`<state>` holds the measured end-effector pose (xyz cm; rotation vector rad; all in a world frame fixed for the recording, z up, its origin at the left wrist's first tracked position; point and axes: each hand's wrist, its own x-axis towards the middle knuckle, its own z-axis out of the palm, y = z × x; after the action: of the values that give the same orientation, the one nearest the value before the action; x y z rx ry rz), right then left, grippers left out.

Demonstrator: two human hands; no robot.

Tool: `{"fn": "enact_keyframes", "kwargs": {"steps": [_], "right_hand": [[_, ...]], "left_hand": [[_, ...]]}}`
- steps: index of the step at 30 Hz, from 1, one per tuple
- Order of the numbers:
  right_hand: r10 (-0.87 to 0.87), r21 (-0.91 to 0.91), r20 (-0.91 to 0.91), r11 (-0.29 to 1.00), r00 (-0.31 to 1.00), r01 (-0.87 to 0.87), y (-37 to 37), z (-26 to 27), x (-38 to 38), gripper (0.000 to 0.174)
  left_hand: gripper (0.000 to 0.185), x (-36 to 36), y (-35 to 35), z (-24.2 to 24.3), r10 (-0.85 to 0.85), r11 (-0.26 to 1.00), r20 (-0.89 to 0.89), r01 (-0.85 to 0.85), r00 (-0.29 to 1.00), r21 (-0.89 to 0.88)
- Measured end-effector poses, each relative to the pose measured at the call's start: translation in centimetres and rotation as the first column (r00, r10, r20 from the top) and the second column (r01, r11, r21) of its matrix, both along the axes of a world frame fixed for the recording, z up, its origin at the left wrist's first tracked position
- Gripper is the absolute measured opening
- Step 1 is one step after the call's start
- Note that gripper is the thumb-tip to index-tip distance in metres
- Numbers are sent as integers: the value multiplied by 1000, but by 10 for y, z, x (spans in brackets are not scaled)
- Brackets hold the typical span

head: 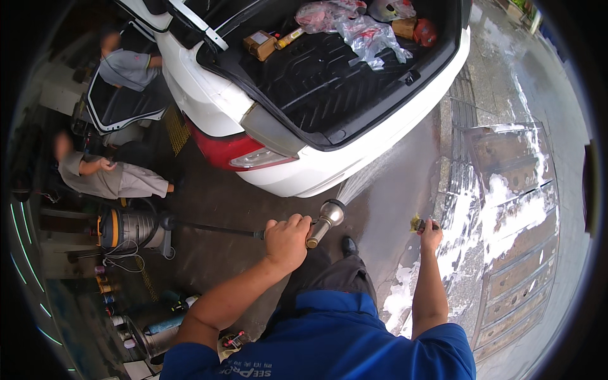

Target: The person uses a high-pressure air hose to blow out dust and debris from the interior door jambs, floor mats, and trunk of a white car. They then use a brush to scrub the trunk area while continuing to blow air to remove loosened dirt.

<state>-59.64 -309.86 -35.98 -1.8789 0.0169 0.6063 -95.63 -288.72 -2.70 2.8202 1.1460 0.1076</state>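
Observation:
My left hand (287,240) is closed around the handle of a metal spray nozzle (327,221) on a black hose (213,228). Water (363,178) fans from the nozzle onto the floor beside the rear bumper (332,173) of a white car. Out to the right, my right hand (431,233) grips a small brush (418,223) with yellowish bristles, held away from the car. Above the bumper, the open cargo area shows a black liner (304,80) with plastic bags (368,38), a cardboard box (260,45) and a yellow can (289,38) on it.
Two people (126,69) (95,173) stand at the left. Near them are a wet-dry vacuum (128,229) and a detached-looking black panel with a white edge (126,104). White foam (513,204) covers parts of the paving and a metal floor cover (513,285) at the right.

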Motion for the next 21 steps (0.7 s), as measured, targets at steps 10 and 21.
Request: {"fn": "enact_keyframes", "kwargs": {"steps": [10,21], "right_hand": [[-119,-34,0,992,993,119,-45,1,3,30],[-77,-71,9,994,997,78,-29,3,-3,31]], "left_hand": [[19,11,7,0,-27,997,87,21,996,73],[22,2,6,13,-68,996,80,72,994,-47]]}}
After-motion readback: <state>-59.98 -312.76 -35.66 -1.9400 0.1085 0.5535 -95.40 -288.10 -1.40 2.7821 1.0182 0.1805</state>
